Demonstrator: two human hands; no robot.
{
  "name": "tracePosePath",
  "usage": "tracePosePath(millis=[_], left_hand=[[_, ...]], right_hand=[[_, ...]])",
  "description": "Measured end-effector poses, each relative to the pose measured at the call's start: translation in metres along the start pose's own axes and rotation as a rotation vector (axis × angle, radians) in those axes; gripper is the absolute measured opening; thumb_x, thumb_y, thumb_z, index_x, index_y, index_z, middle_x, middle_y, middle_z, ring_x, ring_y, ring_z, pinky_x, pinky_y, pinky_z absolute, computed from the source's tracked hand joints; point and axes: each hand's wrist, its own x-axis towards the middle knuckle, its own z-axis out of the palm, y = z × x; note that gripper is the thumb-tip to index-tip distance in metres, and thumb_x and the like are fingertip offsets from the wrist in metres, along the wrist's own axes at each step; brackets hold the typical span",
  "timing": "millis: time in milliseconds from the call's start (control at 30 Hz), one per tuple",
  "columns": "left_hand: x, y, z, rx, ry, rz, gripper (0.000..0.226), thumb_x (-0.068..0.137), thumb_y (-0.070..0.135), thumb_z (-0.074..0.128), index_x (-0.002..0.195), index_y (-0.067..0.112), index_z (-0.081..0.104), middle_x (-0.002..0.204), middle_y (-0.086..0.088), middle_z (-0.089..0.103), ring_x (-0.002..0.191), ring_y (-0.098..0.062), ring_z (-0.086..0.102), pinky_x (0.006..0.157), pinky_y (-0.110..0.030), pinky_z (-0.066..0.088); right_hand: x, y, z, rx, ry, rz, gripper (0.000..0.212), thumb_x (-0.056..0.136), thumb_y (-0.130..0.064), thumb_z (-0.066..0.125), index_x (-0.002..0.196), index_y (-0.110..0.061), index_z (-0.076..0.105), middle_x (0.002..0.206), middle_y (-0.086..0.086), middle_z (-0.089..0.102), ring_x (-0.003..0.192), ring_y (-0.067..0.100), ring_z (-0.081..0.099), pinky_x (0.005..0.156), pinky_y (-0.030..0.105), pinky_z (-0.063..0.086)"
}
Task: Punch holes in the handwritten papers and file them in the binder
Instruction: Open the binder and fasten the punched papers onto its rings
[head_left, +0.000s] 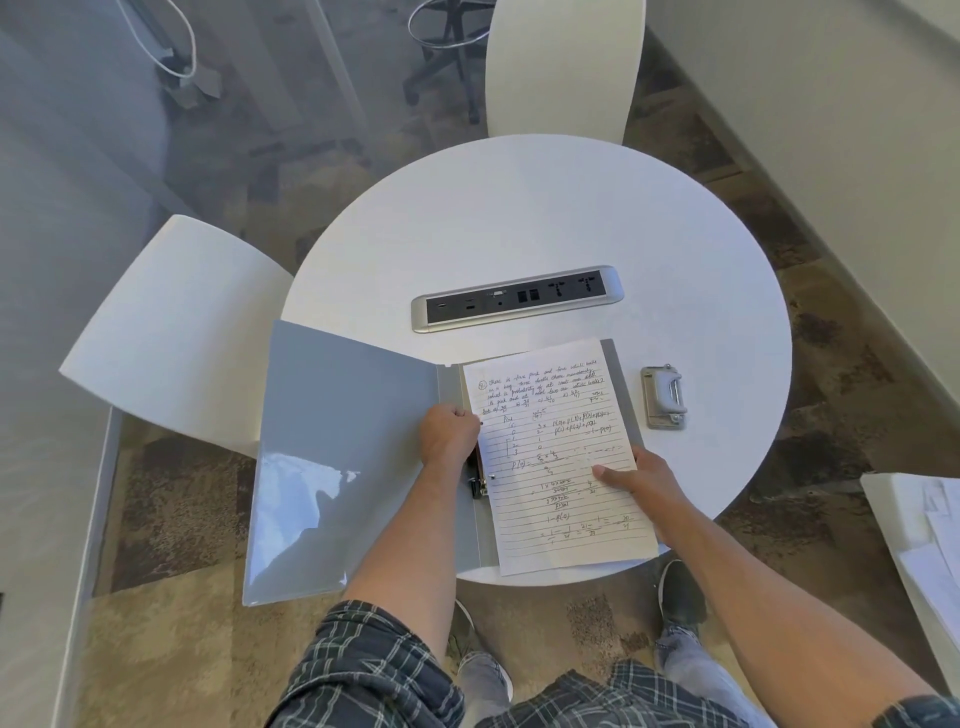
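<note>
A grey binder (332, 441) lies open on the round white table (571, 218), its front cover hanging past the table's left edge. Handwritten lined papers (561, 499) lie on its right half. My left hand (448, 434) is curled at the papers' left edge, over the ring mechanism (477, 486), which is only partly visible; what its fingers hold is hidden. My right hand (641, 480) holds the papers' right edge, thumb on top. A grey metal hole punch (664, 396) sits on the table to the right of the binder, apart from both hands.
A silver power and socket strip (517, 305) is set into the table behind the binder. White chairs stand at the left (171, 332) and the far side (563, 67). Stacked papers (930, 525) lie on a surface at the right edge.
</note>
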Motion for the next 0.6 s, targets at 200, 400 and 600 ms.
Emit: tracePosePath(millis=[200, 400, 600], left_hand=[[0.008, -0.001, 0.004, -0.029, -0.031, 0.011, 0.025, 0.086, 0.015, 0.062, 0.064, 0.018, 0.049, 0.068, 0.001, 0.056, 0.063, -0.021, 0.048, 0.058, -0.026, 0.04], [0.013, -0.001, 0.006, -0.043, -0.09, 0.005, 0.018, 0.085, 0.015, 0.059, 0.072, 0.017, 0.048, 0.07, -0.002, 0.048, 0.065, -0.023, 0.04, 0.058, -0.028, 0.034], [0.018, 0.006, 0.007, -0.032, -0.179, -0.091, 0.004, 0.079, 0.009, 0.05, 0.078, 0.013, 0.051, 0.078, -0.005, 0.049, 0.07, -0.024, 0.039, 0.061, -0.028, 0.031]], right_hand=[[0.0, 0.003, -0.001, -0.008, 0.007, -0.003, 0.025, 0.089, -0.007, 0.08, 0.109, -0.021, 0.072, 0.101, -0.002, 0.082, 0.091, 0.023, 0.079, 0.079, 0.039, 0.06], [0.0, 0.002, 0.0, -0.007, -0.002, -0.007, 0.023, 0.089, -0.01, 0.081, 0.107, -0.022, 0.072, 0.096, -0.006, 0.083, 0.088, 0.019, 0.079, 0.076, 0.037, 0.06], [0.001, 0.003, -0.002, 0.005, 0.003, -0.013, 0.023, 0.089, -0.012, 0.081, 0.108, -0.023, 0.073, 0.099, -0.004, 0.083, 0.09, 0.02, 0.08, 0.081, 0.04, 0.061]])
